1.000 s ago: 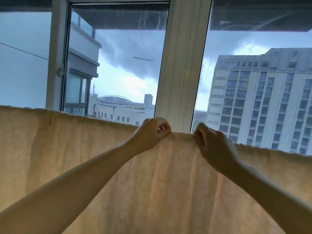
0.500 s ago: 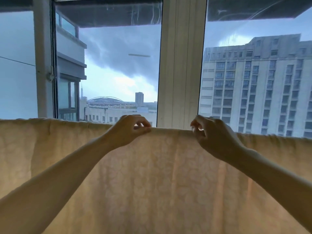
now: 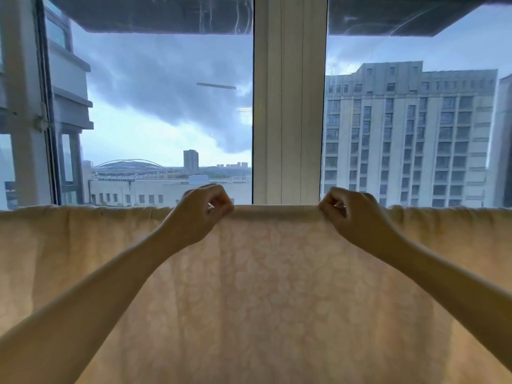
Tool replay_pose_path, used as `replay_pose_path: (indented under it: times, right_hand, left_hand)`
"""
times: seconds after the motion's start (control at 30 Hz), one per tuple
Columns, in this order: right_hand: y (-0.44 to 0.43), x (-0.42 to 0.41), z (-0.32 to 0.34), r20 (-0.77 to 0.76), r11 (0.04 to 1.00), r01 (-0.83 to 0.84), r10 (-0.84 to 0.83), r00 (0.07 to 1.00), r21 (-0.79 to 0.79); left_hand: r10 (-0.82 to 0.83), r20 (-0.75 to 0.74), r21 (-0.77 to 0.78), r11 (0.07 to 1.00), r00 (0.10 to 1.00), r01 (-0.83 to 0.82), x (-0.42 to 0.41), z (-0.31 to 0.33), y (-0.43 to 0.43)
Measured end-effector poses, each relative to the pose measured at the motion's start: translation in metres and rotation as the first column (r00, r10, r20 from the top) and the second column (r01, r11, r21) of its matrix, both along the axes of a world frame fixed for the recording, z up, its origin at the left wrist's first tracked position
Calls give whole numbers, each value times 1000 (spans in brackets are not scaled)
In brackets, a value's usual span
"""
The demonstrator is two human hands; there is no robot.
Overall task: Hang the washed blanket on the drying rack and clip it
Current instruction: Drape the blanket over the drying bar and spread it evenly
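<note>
Cream cloth fills the lower half of the frame. Your blanket (image 3: 277,286) hangs straight down in front of you, with daylight glowing through a faint mottled pattern. Your forearms reach up across it from the lower corners.

It looks soft and limp, thin enough to pass light, and probably still heavy with water, so expect it to sag and bunch rather than hold a line. Take it where you have it now, along the folded top edge. A pinch through both layers there should stop it sliding.

At that edge, mid-frame, your left hand (image 3: 203,210) pinches the fold with curled fingers. Your right hand (image 3: 357,214) does the same further right. The rack rail is hidden under the fold, so I cannot tell how the cloth sits on it. No clips are in sight.

A second ago your hands were nearly together at the centre of the edge. They have now drawn apart, and the stretch between them lies smooth and level, while the edge beyond each hand is still wrinkled.

Behind the blanket stands the white window post (image 3: 289,106), and beyond the glass a pale tower block (image 3: 410,134) fills the upper right under dark cloud.
</note>
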State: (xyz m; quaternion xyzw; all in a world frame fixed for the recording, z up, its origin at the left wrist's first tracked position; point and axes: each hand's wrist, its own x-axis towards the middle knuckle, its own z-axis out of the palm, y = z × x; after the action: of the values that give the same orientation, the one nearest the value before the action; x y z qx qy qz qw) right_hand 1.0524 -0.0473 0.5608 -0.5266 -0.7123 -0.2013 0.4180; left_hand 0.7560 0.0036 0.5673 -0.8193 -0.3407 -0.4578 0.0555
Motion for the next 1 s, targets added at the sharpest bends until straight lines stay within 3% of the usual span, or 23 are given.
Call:
replay_pose_path:
  times: [0.1,0.23,0.43,0.63,0.73,0.8,1.0]
  right_hand:
    - [-5,-7,7,-8,999,16,-17,1000,-45]
    - [-11,-13,6,116,993,114,-114,987,7]
    - [-7,-46,8,195,997,-68,74,978,-35]
    - [6,-58,5,203,997,-62,51,978,49]
    - [5,-60,-1,170,982,-108,82,982,155]
    - [2,-62,-11,179,970,-153,119,977,189]
    - [-8,-50,-31,301,942,-235,158,940,238]
  left_hand:
    - [-3,-25,24,1000,1000,4,0,1,-3]
    - [34,-17,27,999,999,-33,-13,0,1]
    - [87,44,51,995,995,-89,-24,-9,-1]
    - [121,83,125,983,989,-131,-12,-12,-2]
    - [47,150,185,980,988,-74,0,-9,-15]
    - [33,101,217,975,994,-54,2,-7,-20]
    - [95,-18,35,995,995,-94,-28,-20,-7]
